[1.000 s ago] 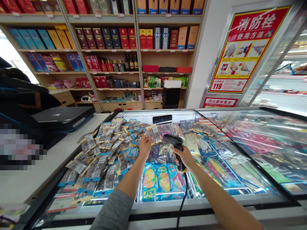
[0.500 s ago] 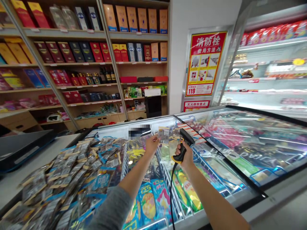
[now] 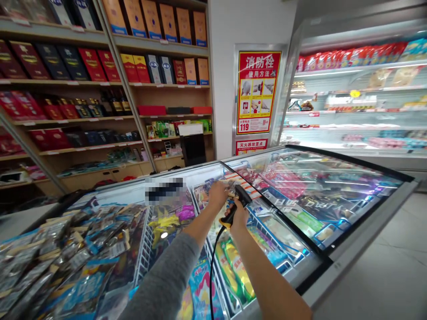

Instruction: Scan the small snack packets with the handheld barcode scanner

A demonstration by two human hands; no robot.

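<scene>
I see bright white light in the cooler (image 3: 350, 120) at right, while the wooden shelves (image 3: 170, 94) look dimmer. Glare makes streaks on the freezer glass (image 3: 307, 182). Edges are stretched, and the packets (image 3: 28, 266) at lower left are slightly blurred.

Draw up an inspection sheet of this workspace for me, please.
Surface: glass-topped display chest, packaged goods visible through the glass.
Things in use: black handheld scanner, held above the chest.
Clutter: loose, overlapping heap of packets at the chest's left side.
Hands: right hand grips the scanner; left hand is near its head, fingertips too hidden to judge.
Cables: black cord runs from the scanner's handle downward out of view.
Surroundings: stocked shelves, red poster.
</scene>
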